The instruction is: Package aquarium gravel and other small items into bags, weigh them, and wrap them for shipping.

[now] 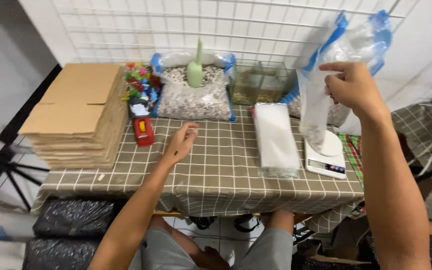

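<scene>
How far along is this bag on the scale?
Done: some gravel sits in the bottom of the clear bag, which stands on the white scale. In hand: the right hand holds the bag's top open; the left hand is empty, over the table between scale and gravel sack. Left: the green scoop stands in the sack; the bag is unsealed.

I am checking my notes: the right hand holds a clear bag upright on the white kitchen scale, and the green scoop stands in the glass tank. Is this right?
Not quite. The head view shows the green scoop standing in the open bag of gravel, not in the glass tank. The right hand does hold the clear bag on the white scale.
</scene>
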